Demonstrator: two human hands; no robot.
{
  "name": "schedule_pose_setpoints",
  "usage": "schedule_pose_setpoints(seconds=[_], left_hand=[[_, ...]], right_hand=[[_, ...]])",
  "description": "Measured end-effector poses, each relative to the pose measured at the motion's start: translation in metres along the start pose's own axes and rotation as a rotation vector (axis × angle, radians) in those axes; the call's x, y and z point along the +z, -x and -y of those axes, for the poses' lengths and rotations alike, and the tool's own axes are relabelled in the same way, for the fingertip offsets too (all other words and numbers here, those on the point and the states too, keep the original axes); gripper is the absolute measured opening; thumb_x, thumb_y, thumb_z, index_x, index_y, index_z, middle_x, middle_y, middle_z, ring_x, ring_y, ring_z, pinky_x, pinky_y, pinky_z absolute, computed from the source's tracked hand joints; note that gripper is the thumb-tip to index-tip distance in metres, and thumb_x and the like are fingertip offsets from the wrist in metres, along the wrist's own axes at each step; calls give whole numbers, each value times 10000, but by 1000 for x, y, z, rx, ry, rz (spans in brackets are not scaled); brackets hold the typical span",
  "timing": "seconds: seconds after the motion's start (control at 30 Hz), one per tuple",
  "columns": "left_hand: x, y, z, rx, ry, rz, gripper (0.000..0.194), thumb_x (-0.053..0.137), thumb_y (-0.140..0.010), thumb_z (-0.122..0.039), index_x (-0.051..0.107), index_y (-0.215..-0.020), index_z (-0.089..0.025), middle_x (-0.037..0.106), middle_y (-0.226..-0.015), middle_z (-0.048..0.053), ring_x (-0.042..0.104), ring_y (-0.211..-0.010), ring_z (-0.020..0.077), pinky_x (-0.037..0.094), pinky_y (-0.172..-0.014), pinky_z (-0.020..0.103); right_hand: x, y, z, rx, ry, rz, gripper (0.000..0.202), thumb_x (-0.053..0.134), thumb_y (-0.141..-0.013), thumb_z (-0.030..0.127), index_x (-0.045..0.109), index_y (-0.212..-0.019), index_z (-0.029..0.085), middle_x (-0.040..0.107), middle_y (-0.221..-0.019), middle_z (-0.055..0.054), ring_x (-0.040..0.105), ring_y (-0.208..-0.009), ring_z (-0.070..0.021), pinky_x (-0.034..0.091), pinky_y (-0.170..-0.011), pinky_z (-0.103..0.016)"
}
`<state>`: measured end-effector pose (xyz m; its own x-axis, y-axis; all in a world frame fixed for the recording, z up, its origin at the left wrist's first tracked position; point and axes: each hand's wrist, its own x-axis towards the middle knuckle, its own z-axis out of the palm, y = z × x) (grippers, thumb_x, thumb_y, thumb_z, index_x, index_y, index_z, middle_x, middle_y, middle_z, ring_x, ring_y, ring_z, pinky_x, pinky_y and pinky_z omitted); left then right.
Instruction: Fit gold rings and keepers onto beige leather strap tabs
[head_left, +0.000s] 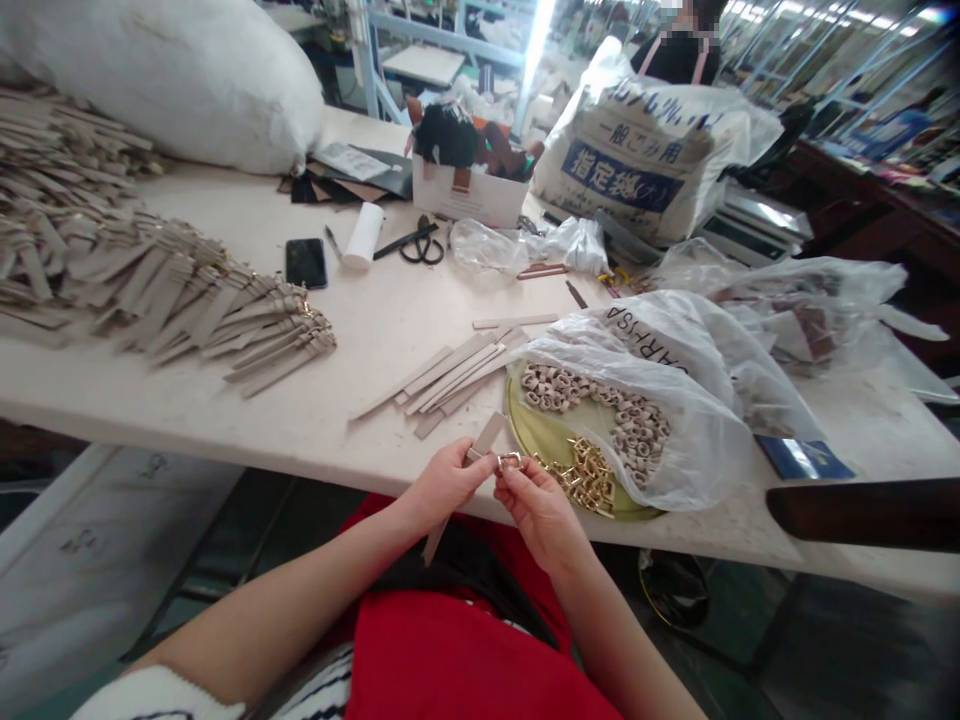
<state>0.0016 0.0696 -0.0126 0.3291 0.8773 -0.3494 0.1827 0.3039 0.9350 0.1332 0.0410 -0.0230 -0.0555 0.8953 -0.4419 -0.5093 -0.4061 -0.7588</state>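
Note:
Both hands meet at the table's front edge. My left hand (454,482) is closed on a beige strap (489,432), one end pointing up over the table and the other hanging below the hand. Fingers of my right hand (536,500) pinch a small gold buckle (510,460) at the strap; how far the two are joined is hidden. Just right of the hands lies a yellow-green round tray (525,425) with a heap of gold buckle parts (589,475) and many small beige loops (637,430). Loose beige strips (457,370) lie behind the hands.
A large pile of straps with buckles (187,290) covers the left of the table (405,300). A phone (306,263), scissors (422,245) and a white box (469,195) stand farther back. Plastic bags (697,400) overlap the tray. A person (679,55) is in the background.

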Motion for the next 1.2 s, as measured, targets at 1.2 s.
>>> schedule_pose_setpoints(seconds=[1.2], left_hand=[[2,14,-2,135,-354,144,143,400,-799,-269,490,-849,-171,547,-713,-18,480,-633,111,364,-586,211]], right_hand=[[-1,11,-23,-199,23,-127,149,680,-702,292,604,-773,187,625,-739,29,557,-643,-89,464,-644,-212]])
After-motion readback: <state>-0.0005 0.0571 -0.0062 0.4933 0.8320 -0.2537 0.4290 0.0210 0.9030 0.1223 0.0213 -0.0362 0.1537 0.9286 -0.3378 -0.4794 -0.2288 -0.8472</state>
